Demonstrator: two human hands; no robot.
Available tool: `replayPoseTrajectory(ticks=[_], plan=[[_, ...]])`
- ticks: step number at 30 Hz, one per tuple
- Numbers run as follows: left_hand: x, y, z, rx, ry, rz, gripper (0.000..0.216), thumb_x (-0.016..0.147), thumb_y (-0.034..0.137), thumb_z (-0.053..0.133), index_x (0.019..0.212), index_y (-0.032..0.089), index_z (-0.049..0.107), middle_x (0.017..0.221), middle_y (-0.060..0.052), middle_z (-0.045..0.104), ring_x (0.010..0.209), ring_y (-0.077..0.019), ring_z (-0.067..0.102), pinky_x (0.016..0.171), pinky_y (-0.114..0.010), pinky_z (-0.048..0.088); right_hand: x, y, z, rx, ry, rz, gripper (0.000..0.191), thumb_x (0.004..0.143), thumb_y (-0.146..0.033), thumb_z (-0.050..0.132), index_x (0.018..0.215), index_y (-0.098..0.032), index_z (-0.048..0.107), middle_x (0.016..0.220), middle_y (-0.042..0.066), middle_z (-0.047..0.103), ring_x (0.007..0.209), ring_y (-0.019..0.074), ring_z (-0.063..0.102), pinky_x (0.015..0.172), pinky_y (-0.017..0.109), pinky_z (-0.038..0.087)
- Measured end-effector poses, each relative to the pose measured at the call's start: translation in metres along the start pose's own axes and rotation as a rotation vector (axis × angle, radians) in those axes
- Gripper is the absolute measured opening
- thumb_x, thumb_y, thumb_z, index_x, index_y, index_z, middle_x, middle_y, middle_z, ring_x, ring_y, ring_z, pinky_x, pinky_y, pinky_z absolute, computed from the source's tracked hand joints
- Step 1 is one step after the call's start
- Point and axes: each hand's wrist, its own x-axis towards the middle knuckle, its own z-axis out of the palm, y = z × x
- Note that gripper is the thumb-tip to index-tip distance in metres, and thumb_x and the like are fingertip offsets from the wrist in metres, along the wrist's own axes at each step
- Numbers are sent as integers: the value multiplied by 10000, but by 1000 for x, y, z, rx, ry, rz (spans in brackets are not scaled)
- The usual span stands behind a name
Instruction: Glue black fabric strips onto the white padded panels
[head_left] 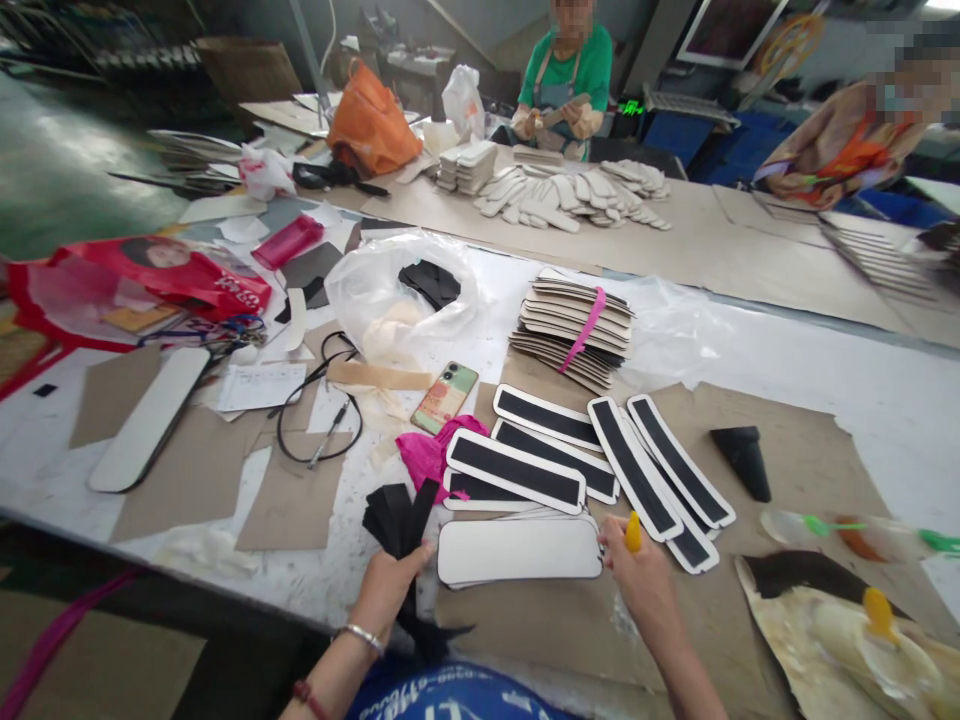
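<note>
My left hand point(388, 590) is closed round a bunch of black strips point(397, 520) at the table's near edge. My right hand point(639, 582) pinches a small yellow-tipped tool point(634, 532) at the right end of a blank white insole board point(519, 550), which lies on a thin stack. Behind it lie several white boards with black strips stuck on them point(517, 470), fanned out to the right point(660, 470). A pink cloth point(427, 452) lies beside them.
A banded stack of boards point(574, 330), a phone point(445, 397), a clear bag point(397, 290), a black cable point(319, 420) and cardboard pieces point(191, 470) cover the table. A black cone point(742, 458) sits right. Two people work across the far table point(750, 250).
</note>
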Motion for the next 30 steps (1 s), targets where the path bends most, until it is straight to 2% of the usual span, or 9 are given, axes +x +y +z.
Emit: replayPoseTrajectory(ticks=[3, 6, 8, 11, 14, 17, 20, 24, 30], plan=[[-2, -12, 10, 61, -46, 30, 325, 578, 284, 729, 857, 123, 686, 772, -49, 721, 844, -249, 635, 747, -323, 466, -21, -7, 7, -13, -67, -90, 504, 753, -622, 389, 814, -175, 614, 736, 67, 648, 673, 200, 594, 655, 314, 463], [-3, -18, 16, 131, -90, 39, 119, 684, 244, 666, 711, 131, 646, 640, 1, 666, 702, -179, 625, 710, -316, 463, -43, -17, 21, -37, -137, -311, 487, 816, -591, 343, 833, -197, 628, 834, 70, 646, 822, 210, 584, 749, 311, 446], [-5, -18, 17, 177, -116, 39, 166, 741, 231, 628, 610, 139, 584, 547, 48, 585, 586, -129, 578, 659, -299, 457, -55, -21, 34, 5, -165, -394, 445, 851, -549, 335, 785, -204, 608, 750, 42, 616, 720, 181, 575, 676, 281, 451], [-8, -18, 16, 219, -152, 37, 250, 776, 219, 601, 550, 144, 524, 504, 73, 514, 522, -100, 525, 598, -270, 440, -66, -20, 58, 114, -254, -407, 404, 881, -499, 330, 769, -199, 578, 579, -12, 530, 517, 136, 519, 530, 241, 436], [-11, -16, 16, 223, -189, 42, 217, 774, 204, 604, 578, 140, 536, 537, 67, 530, 550, -102, 536, 604, -268, 443, -69, -11, 80, 145, -314, -425, 344, 877, -462, 383, 786, -190, 573, 568, -18, 538, 496, 134, 542, 512, 236, 452], [-13, -15, 17, 222, -211, 41, 223, 769, 216, 613, 575, 139, 535, 544, 65, 536, 559, -103, 543, 613, -271, 447, -66, -1, 88, 107, -292, -450, 253, 821, -423, 508, 741, -192, 571, 622, 3, 579, 533, 150, 570, 529, 251, 466], [-15, -13, 18, 229, -201, 29, 285, 783, 252, 599, 537, 145, 504, 518, 70, 514, 527, -96, 525, 583, -260, 439, -62, 7, 80, 58, -196, -508, 204, 782, -389, 564, 715, -198, 583, 692, 34, 593, 658, 185, 579, 642, 297, 463], [-16, -12, 18, 254, -182, 25, 323, 784, 259, 600, 505, 148, 482, 487, 79, 482, 506, -93, 510, 570, -255, 433, -65, 8, 68, 10, -121, -562, 153, 797, -342, 556, 753, -200, 591, 735, 49, 600, 713, 194, 574, 693, 314, 454], [-12, -15, 19, 256, -168, 29, 253, 770, 210, 607, 545, 143, 514, 518, 74, 512, 519, -93, 514, 569, -249, 424, -69, 8, 78, -127, -78, -718, 153, 857, -297, 490, 781, -194, 576, 708, 29, 617, 654, 153, 601, 627, 252, 491]])
